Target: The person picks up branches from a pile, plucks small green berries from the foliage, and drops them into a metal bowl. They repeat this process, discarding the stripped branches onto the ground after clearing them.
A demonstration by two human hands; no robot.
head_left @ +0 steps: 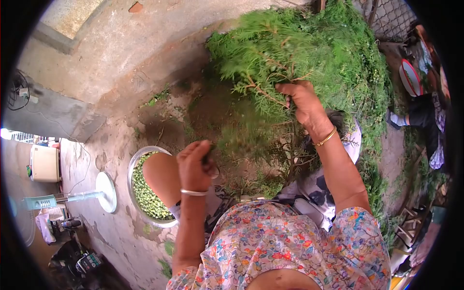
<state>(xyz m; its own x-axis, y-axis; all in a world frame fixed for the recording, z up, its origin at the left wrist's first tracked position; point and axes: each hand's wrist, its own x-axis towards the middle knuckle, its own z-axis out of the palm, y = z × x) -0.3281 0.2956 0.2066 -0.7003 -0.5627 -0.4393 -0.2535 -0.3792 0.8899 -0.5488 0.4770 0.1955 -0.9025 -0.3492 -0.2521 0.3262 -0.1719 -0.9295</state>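
My right hand (304, 104) is closed round the stem of a leafy green branch (275, 58), its feathery sprays blurred by motion. My left hand (195, 164) is held up lower and to the left, fingers curled together; something dark shows between them, but I cannot make it out. Beside my bare left knee stands a round metal basin (129, 180) holding many small green cones or berries (149, 202). Right behind the raised branch lies a big heap of cut green branches (350, 67).
A pale blue stand fan (106, 192) stands on the cracked floor at left, with a cream box (45, 163) behind it. Another person's leg (425, 118) and a red-rimmed tray (411, 77) are at far right. A wall (159, 29) runs along the back.
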